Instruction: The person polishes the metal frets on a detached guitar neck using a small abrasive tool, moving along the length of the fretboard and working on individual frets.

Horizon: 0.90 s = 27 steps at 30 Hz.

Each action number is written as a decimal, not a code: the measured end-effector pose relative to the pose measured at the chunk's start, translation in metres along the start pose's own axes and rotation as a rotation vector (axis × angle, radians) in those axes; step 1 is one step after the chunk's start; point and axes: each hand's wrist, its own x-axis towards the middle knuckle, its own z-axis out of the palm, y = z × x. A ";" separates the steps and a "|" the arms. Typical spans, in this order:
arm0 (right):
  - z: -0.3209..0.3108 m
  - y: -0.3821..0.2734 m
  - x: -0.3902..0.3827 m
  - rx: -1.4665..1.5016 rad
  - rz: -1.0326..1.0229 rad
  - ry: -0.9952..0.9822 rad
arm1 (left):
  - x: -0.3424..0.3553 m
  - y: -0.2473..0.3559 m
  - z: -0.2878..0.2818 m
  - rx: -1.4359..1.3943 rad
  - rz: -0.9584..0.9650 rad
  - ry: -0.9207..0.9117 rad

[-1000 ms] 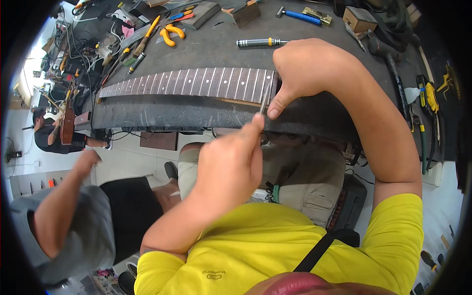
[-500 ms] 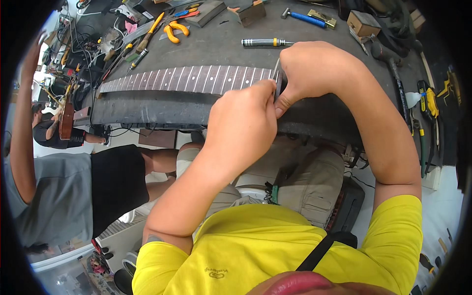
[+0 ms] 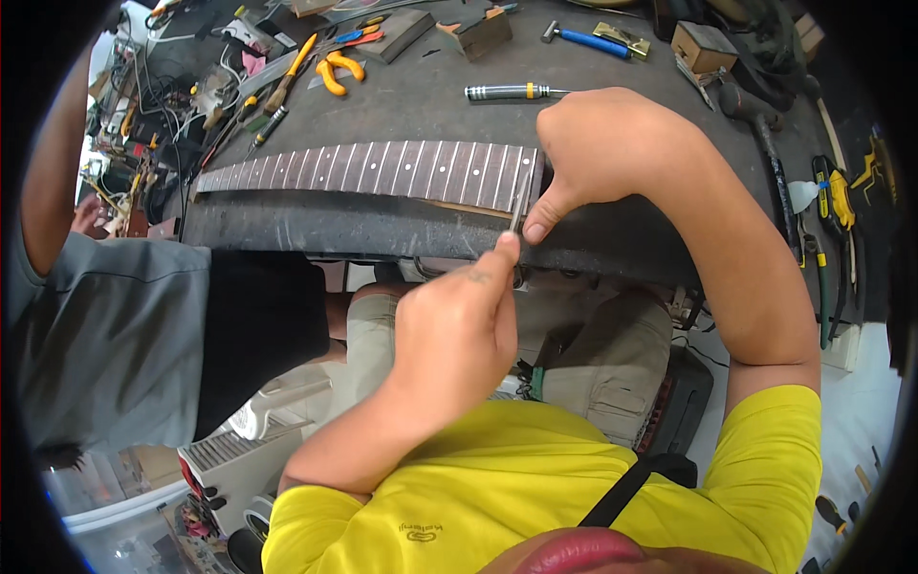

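Observation:
A guitar neck [image 3: 391, 167] with a dark fretted fingerboard and pale dot inlays lies lengthwise on the workbench. My left hand [image 3: 457, 320] is closed, pinching a thin metal strip [image 3: 519, 206] between thumb and forefinger. That strip runs crosswise over the fingerboard near its right end, and my left hand is just off the bench's near edge. Bent over the same end, my right hand [image 3: 612, 143] grips the neck, its thumb at the near side. Its other fingers are mostly hidden behind the hand.
Beyond the neck lie a screwdriver [image 3: 507, 92], orange-handled pliers [image 3: 339, 72] and a blue-handled hammer [image 3: 588, 40]. A dark mallet [image 3: 760, 129] and yellow-black tools [image 3: 840, 199] sit at the right. Another person in a grey shirt [image 3: 115, 335] stands close on my left.
My left hand has moved toward me, off the fingerboard, drawing the strip nearer. My right hand has barely moved. The person on the left has shifted closer.

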 end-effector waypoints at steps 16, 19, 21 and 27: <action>-0.004 -0.006 -0.003 -0.032 -0.008 -0.013 | 0.049 -0.004 0.003 0.070 0.099 0.003; -0.005 -0.004 -0.006 -0.034 0.017 -0.026 | 0.050 -0.009 0.013 0.050 0.119 0.007; -0.005 -0.004 -0.004 -0.030 0.025 -0.033 | 0.006 -0.003 0.002 0.034 0.101 0.003; -0.006 -0.008 -0.002 -0.023 0.006 -0.036 | 0.028 -0.012 0.005 0.097 0.132 -0.001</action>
